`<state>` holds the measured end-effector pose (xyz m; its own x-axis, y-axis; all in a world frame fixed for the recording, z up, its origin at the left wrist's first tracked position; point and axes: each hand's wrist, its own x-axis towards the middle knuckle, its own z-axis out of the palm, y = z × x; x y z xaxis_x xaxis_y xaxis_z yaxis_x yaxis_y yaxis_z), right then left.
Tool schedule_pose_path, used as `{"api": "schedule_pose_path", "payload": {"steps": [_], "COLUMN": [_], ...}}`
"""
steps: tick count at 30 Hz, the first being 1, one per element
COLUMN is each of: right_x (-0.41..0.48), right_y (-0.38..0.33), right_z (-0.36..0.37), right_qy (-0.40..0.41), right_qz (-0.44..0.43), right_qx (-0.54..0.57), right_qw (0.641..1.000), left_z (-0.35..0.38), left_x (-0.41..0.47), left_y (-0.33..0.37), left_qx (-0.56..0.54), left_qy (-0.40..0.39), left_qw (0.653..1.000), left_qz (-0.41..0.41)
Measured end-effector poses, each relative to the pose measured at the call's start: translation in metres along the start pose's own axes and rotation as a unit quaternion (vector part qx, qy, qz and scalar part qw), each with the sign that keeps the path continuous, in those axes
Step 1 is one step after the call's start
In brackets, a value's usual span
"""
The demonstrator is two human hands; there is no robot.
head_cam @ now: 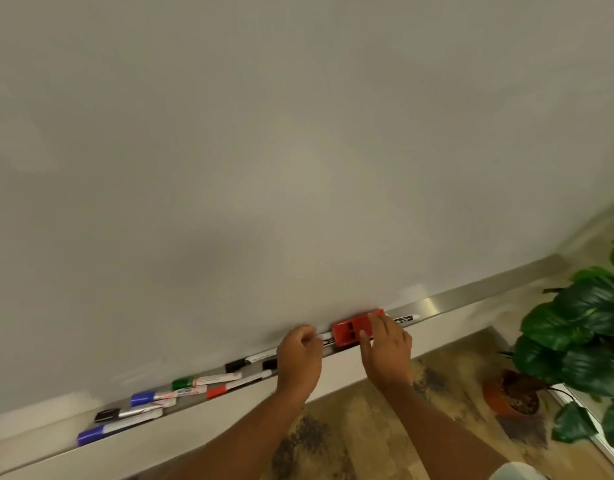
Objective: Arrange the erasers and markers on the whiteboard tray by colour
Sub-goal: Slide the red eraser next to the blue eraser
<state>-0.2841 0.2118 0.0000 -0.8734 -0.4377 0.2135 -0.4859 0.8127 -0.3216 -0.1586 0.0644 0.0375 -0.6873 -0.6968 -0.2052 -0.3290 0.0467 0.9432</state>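
Lining the tray (pixel 437 305): one red eraser (pixel 354 328) (right hand (pixel 385 351) fingers spread on it), eight-odd markers (pixel 181 393).

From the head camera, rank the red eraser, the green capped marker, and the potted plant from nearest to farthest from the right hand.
1. Red eraser: under the right hand fingers, on the tray.
2. Potted plant: on the floor, to the right.
3. Green capped marker: far left along the tray, beyond the left hand.

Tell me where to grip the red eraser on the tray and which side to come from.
Grip the red eraser across its two long edges, coming from above and the front. It lies flat along the tray with the whiteboard close behind. The right hand already rests on its right end.
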Motion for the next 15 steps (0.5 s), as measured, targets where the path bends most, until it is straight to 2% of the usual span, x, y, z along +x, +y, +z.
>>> {"api": "schedule_pose_path", "payload": {"steps": [4,10,15], "right_x": [0.024,0.053,0.077], "right_y": [0.038,0.069,0.077], "right_z": [-0.006,-0.009,-0.012], "right_qy": [-0.025,-0.075,-0.119], "right_qz": [0.031,-0.014,-0.083], "right_qx": [-0.015,-0.047,-0.05], "right_qw": [0.999,0.996,0.988], "left_z": [0.043,0.083,0.101], "left_x": [0.013,0.023,0.032], "left_y": [0.015,0.018,0.023], "left_qx": [-0.014,0.021,0.036], "left_qy": [-0.012,-0.036,-0.033], "left_qw": [0.999,0.996,0.994], "left_qz": [-0.033,-0.073,-0.094]}}
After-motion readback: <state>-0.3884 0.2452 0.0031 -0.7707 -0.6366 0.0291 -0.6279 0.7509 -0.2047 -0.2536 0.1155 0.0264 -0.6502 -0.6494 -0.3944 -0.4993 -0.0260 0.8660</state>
